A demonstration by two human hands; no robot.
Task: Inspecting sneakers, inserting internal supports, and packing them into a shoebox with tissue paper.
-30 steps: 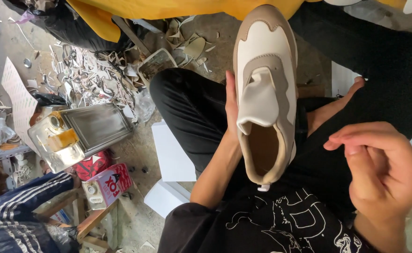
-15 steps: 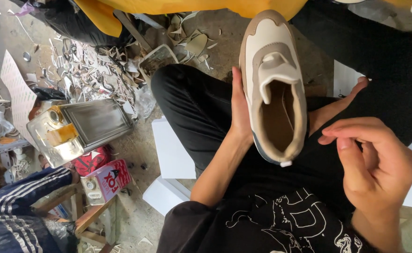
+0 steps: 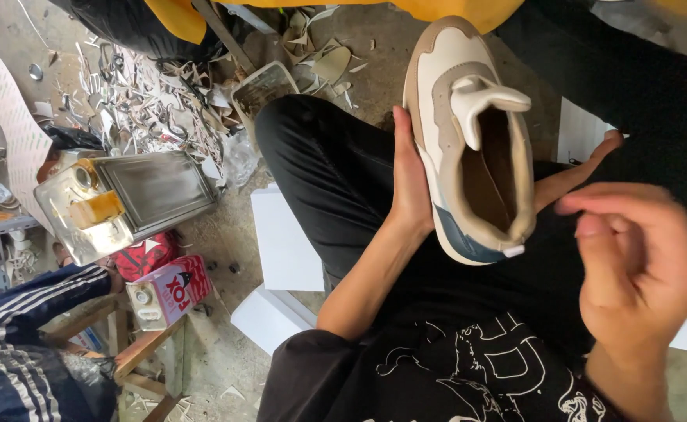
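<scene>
The left hand (image 3: 414, 187) cradles a white-and-tan shoe (image 3: 468, 133) over the lap, fingers grasping its sole. The right hand (image 3: 640, 266) hovers nearby, blurred, seemingly empty and loosely curled. The shoe looks assembled but unlaced.

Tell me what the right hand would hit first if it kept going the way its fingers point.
The right hand, empty and blurred, points its fingers toward the shoe that the left hand cradles. It would probably meet the shoe's heel end first, or the left hand's fingertips showing beyond it; depth is unclear.
</scene>
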